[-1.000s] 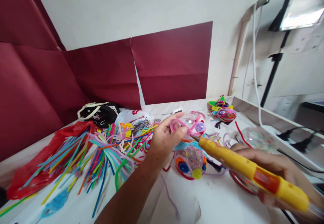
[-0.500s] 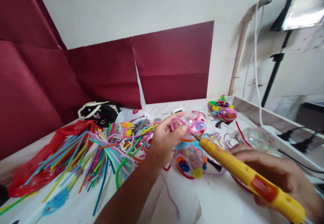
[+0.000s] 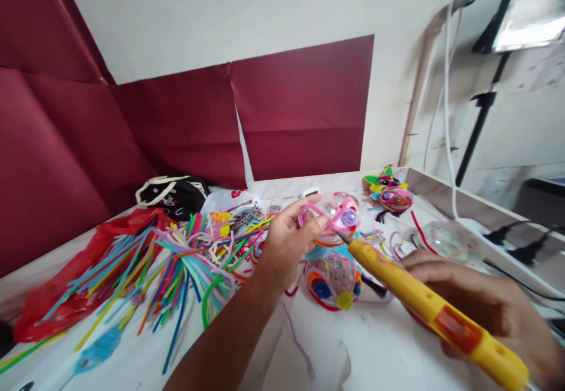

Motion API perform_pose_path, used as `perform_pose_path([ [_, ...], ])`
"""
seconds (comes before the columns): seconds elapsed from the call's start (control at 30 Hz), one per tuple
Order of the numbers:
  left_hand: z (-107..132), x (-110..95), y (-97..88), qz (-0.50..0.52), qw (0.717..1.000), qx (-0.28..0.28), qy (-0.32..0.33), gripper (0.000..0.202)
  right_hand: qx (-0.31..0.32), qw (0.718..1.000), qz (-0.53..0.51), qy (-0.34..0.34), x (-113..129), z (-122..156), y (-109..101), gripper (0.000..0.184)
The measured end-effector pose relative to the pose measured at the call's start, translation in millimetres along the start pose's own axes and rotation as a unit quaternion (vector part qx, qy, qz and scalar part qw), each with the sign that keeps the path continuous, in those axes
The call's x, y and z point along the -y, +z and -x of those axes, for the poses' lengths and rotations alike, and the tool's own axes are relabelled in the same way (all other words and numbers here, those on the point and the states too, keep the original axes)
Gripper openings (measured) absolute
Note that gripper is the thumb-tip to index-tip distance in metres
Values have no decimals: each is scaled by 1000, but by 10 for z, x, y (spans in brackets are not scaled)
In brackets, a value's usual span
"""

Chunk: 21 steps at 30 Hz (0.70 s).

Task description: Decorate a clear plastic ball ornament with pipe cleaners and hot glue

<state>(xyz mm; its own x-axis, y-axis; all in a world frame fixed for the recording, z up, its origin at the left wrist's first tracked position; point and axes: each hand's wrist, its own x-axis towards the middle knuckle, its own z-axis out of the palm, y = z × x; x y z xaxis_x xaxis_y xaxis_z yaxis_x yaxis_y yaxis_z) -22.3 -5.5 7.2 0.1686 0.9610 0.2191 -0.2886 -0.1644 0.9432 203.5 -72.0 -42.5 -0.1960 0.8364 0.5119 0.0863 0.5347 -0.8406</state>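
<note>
Blue-eyed ornament (image 3: 338, 273) near the hands (image 3: 286, 244), loose pipe cleaners (image 3: 188, 259) to the left.

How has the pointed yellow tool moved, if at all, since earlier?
Yes: the pointed yellow tool has shifted, its rear end down and left against the black plugs.

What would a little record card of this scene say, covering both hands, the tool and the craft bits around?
Left hand: holds a pink-trimmed clear piece
Right hand: grips a yellow tool
Tool tip: at the pink trim; contact unclear
Nearest piece: clear craft piece with a yellow disc, below the held one
Back right: colourful decorated piece
Left side: loose coloured stems, more on a red plastic bag
Behind stems: black bag
</note>
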Motion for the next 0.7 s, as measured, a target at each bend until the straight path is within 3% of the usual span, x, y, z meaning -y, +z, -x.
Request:
perform_pose_path([
  [0.2, 3, 4, -9, -1, 1000, 10, -3, 52, -9, 999, -33, 28, -18, 18, -4, 33],
  [0.7, 17, -21, -8, 17, 999, 19, -28, 50, -3, 1000, -23, -19, 43, -51, -25, 34],
])
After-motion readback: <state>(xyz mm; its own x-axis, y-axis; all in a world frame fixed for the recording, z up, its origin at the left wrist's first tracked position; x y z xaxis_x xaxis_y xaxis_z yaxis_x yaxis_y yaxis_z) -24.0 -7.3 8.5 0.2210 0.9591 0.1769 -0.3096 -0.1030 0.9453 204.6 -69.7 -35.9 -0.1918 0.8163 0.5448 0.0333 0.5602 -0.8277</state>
